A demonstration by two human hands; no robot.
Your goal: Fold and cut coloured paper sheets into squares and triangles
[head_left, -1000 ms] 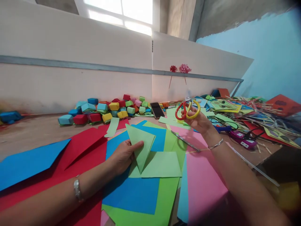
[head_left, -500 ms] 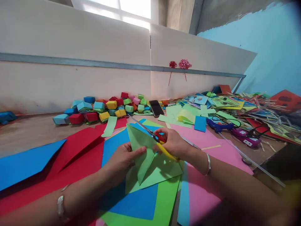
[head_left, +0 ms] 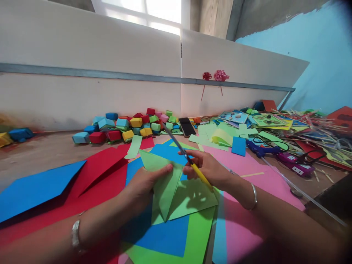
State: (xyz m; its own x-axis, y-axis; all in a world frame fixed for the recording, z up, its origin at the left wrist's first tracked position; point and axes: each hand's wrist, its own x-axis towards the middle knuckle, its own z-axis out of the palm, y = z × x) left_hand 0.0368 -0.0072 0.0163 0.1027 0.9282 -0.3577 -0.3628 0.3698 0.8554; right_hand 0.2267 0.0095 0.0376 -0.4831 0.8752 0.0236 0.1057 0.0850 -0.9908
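Note:
My left hand (head_left: 145, 183) grips a folded sheet of light green paper (head_left: 166, 194), thumb on top near the upper fold. Scissors with a yellow handle (head_left: 202, 177) are in my right hand (head_left: 209, 168), their blades pointing up and away to the left, raised just clear of the paper. The blades look nearly closed. Beneath the light green paper lie a blue sheet (head_left: 162, 240) and a brighter green sheet (head_left: 202, 227).
Red sheets (head_left: 110, 183) and a blue sheet (head_left: 41, 183) spread to the left, pink paper (head_left: 242, 220) to the right. Small paper boxes (head_left: 97, 137) and a phone (head_left: 187, 127) line the back. A blue glue gun (head_left: 261, 148) rests near a purple power strip (head_left: 295, 163).
The scissors have come away from the paper's upper edge and turned more upright in my right hand. My left hand keeps its hold on the paper. The view has shifted slightly left.

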